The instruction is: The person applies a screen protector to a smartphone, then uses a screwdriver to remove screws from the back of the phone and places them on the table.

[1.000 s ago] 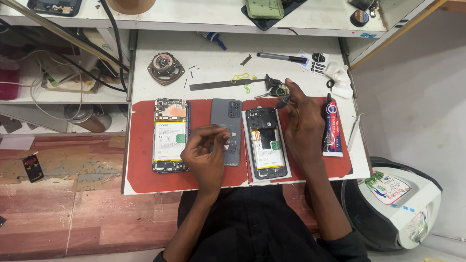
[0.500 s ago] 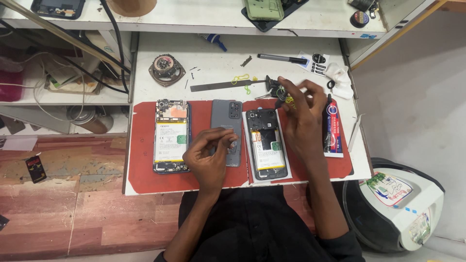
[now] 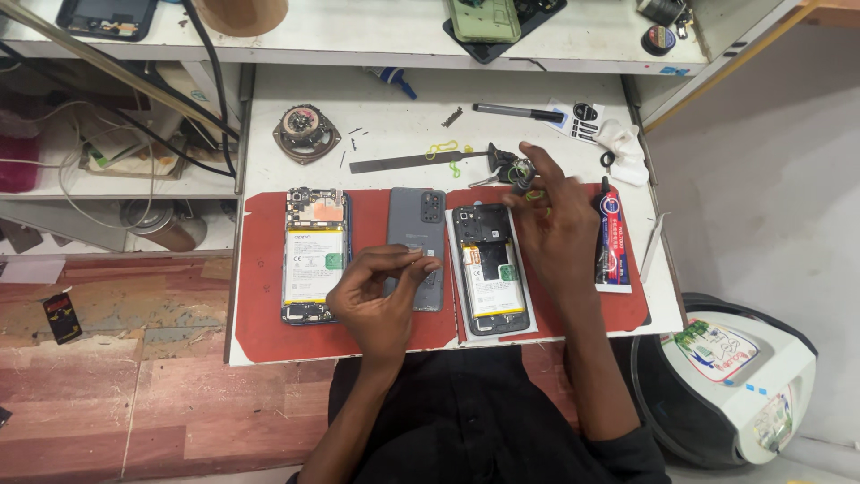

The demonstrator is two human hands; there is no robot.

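Fingers of my left hand [image 3: 381,291] are curled in, with thumb and fingertips pinched together over the lower part of the grey back cover [image 3: 417,246]; whether something tiny sits between them I cannot tell. That cover lies face down on the red work mat [image 3: 260,314], in the middle of three phone parts set side by side.

Furthest left on the mat is an opened phone [image 3: 313,255] with its white battery and circuit board showing. Just beyond it, on the white table [image 3: 269,134], sits a small round speaker [image 3: 306,133], and a few loose screws lie near it. A flat metal ruler [image 3: 408,162] stretches across the table behind the cover, with a loop of yellow-green wire [image 3: 443,150] beside its right end.

Right of the grey cover lies a second opened phone [image 3: 490,269] on a white sheet, battery up. My right hand [image 3: 551,220] reaches past its top edge, fingers narrowed around a small dark clump of parts [image 3: 512,170] at the edge of the mat; my palm hovers over the mat beside this phone.

Further right, a tube of glue [image 3: 612,237] lies lengthwise on the mat. A black pen [image 3: 518,112] and a white cloth [image 3: 621,143] rest on the table behind it.
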